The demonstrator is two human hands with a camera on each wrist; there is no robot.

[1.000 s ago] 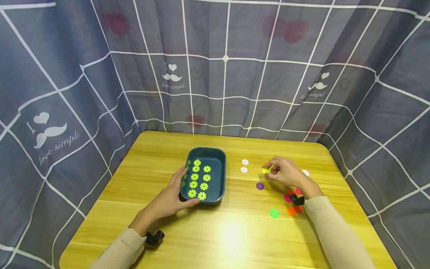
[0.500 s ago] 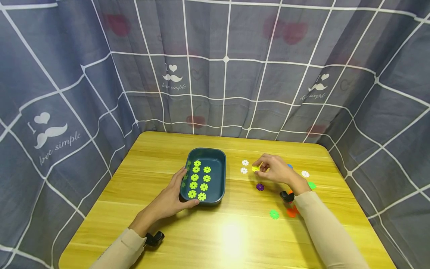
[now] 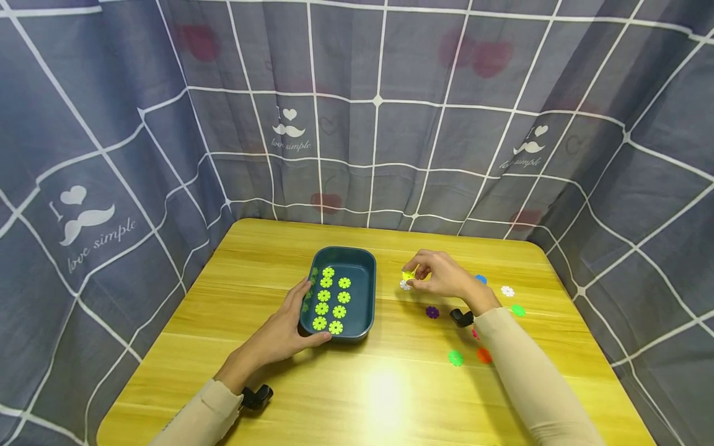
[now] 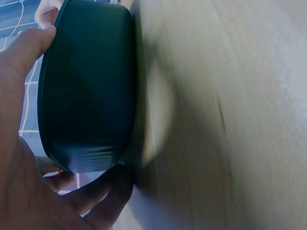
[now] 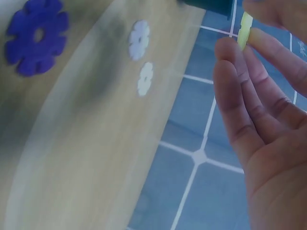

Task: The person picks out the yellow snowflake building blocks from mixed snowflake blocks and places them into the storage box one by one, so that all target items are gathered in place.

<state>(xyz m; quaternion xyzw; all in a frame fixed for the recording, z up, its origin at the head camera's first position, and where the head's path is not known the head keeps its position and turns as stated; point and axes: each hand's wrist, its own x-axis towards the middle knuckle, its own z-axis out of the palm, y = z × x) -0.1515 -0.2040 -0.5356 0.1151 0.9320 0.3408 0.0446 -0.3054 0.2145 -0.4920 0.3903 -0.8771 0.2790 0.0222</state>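
My left hand (image 3: pixel 279 334) grips the near left side of a dark teal rectangular plastic box (image 3: pixel 361 291), its thumb on the near rim. Several yellow-green flower-shaped discs lie in rows on the box's floor. In the left wrist view the thumb touches the box's rim and the other fingers lie along its side. To the right of the box my right hand (image 3: pixel 443 277) pinches a yellow flower-shaped disc (image 5: pixel 245 29) between thumb and fingers, above the table. Below it on the table lies a white disc (image 3: pixel 405 285). Another white disc shows in the right wrist view.
On the wooden table (image 3: pixel 240 266) a purple disc (image 3: pixel 432 312) lies near my right hand. Farther right are blue (image 3: pixel 481 279), white (image 3: pixel 507 290), green (image 3: pixel 518 310) and orange (image 3: pixel 483 355) discs, some partly hidden by my right arm. A checked curtain (image 3: pixel 346 142) surrounds the table's back and sides.
My right hand has moved left toward the box, carrying the yellow flower-shaped disc over the white discs. My left hand and the box have stayed put.
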